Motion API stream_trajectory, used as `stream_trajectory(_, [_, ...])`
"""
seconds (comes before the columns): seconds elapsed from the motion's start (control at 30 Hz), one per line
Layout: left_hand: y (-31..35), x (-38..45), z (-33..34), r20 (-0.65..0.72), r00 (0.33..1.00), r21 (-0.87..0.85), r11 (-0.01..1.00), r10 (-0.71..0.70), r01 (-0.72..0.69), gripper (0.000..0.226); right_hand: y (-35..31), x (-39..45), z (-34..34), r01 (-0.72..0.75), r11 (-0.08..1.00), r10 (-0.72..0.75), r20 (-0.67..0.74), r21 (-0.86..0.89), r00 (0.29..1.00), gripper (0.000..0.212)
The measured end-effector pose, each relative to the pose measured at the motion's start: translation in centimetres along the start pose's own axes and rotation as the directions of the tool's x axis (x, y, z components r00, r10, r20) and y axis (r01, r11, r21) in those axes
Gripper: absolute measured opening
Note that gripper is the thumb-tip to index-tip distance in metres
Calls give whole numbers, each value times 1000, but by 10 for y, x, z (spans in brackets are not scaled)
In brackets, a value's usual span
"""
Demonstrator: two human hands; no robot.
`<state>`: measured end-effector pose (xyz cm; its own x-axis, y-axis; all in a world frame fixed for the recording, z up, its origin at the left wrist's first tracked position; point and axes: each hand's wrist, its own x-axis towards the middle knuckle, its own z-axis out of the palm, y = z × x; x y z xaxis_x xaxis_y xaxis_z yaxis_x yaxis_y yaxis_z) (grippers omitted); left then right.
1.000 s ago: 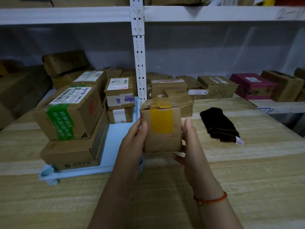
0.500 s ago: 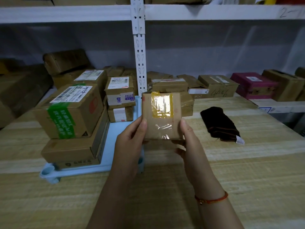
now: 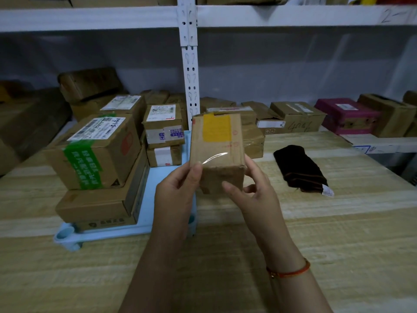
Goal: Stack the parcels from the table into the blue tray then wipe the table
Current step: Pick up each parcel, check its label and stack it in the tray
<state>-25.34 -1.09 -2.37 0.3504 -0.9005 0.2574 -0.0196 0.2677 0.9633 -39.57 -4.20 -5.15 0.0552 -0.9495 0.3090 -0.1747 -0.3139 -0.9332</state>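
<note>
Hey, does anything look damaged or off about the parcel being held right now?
A strip of clear tape has lifted off the front of the held parcel, catching light. Both hands grip it: left hand, right hand.

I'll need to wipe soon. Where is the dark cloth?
The dark cloth lies on the wooden table, right of the held parcel, before the shelf's pink box.

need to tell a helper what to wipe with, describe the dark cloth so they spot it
Start at the wooden table, right of the blue tray. The dark cloth lies flat there, the only soft, near-black thing among brown boxes, with a white tag at its near corner.
</note>
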Motion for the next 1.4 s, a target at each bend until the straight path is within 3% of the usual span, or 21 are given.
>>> stream_trajectory(0.1, [2, -1, 0, 29, 1000, 16, 1000, -9, 9, 24, 0, 2, -2, 8, 999, -11, -69, -40, 998, 69])
stream_trajectory(0.27, [3, -3, 2, -7, 1000, 42, 999, 6, -6, 32, -1, 0, -4, -2, 1000, -2, -128, -27, 992, 51])
stream_trajectory(0.63, [5, -2, 3, -1, 1000, 55, 998, -18, 18, 28, -12, 1, -7, -43, 998, 50, -173, 48, 984, 39])
stream_trajectory(0.83, [4, 0, 2, -19, 998, 46, 997, -53, 54, 36, -15, -1, -10, -57, 983, 76, -103, 174, 992, 40])
stream_trajectory(0.97, [4, 0, 1, -14, 997, 22, 997, -70, 71, 33, -13, -2, -11, -82, 972, 86, -11, 219, 996, 60])
stream_trajectory(1.17, [5, 2, -1, -24, 998, 23, 998, -63, 63, 36, -8, -3, -11, -65, 973, 45, 94, 222, 995, 72])
stream_trajectory(1.4, [5, 0, -3, -5, 998, -20, 998, -56, 56, 33, -6, -4, -11, -60, 966, 13, 183, 250, 983, 66])
